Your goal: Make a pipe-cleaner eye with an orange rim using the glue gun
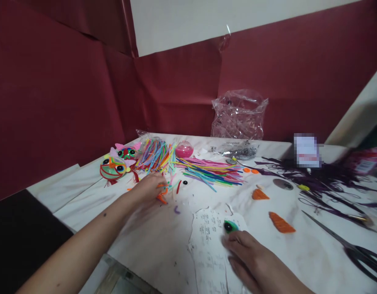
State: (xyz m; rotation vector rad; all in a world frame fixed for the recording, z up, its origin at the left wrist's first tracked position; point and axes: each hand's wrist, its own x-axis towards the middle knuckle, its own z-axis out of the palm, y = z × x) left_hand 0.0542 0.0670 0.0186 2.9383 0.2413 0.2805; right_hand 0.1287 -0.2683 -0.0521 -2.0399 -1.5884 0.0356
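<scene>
My right hand (248,255) pinches a small green eye piece (233,226) with a shiny black round centre, held above a torn sheet of paper with writing (206,241). Out over the table reaches my left hand (150,187), beside short orange strips (162,198). Its fingertips are blurred and partly hidden, so whether they grip a strip is unclear. Just right of that hand lie a red strip (179,187) and a black round eye (185,182). A purple bent bit (176,210) is nearer to me.
Colourful pipe cleaners (206,171) spread at the back. Two finished animal-face ornaments (113,168) sit left, a pink domed container (184,149) behind. Orange pieces (282,223), black-handled scissors (353,249) and dark purple cords (317,179) occupy the right. A clear plastic bag (240,116) stands against the red backing.
</scene>
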